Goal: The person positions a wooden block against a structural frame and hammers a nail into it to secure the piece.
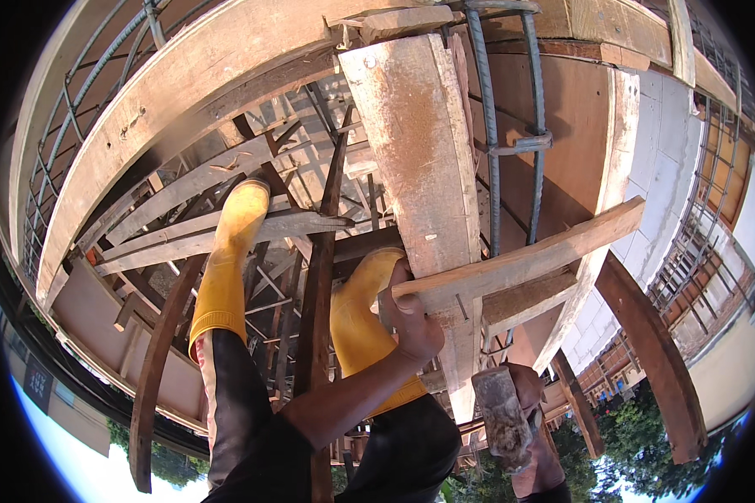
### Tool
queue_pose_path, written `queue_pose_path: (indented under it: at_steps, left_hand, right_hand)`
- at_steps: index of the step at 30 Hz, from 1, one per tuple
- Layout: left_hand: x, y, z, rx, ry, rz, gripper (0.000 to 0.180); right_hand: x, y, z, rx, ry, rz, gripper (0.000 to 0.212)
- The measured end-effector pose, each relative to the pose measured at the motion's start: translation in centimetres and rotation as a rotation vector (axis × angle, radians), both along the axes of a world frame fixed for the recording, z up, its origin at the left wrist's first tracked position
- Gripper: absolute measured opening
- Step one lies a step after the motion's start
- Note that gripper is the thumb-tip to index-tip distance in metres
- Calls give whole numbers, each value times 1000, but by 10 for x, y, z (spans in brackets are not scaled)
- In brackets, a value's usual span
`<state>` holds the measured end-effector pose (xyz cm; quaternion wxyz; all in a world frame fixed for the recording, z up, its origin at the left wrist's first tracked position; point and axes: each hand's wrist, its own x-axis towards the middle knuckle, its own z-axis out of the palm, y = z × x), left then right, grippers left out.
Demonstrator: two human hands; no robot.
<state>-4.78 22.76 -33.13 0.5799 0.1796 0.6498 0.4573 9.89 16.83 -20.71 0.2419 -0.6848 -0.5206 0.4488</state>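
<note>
**Hands at the wide board**

From the head: the left hand [416,323], half curled, holds one end of a stick [554,246] lying across the wide board [407,142]. Right of the board's low end, the right hand [527,387] is curled around a hammer [499,411].

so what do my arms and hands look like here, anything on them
Your left hand and right hand are both ungloved. The left forearm and right forearm look bare, with no markings I can make out. A dark sleeve shows on the right at the bottom edge; on the left I can't tell sleeve from dark trousers.
</note>
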Motion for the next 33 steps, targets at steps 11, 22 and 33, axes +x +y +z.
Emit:
queue_pose_path:
  at_steps: [11, 22, 33]
  left_hand:
    - [0, 6, -1, 34, 53, -54, 89]
    - [-3, -7, -2, -35, 109, -57, 80]
    - [0, 1, -6, -26, -28, 12, 82]
  right_hand:
    - [11, -13, -6, -221, 0, 2, 60]
    - [20, -7, -24, -102, 125, 47, 32]
    - [13, 12, -16, -76, 145, 36, 32]
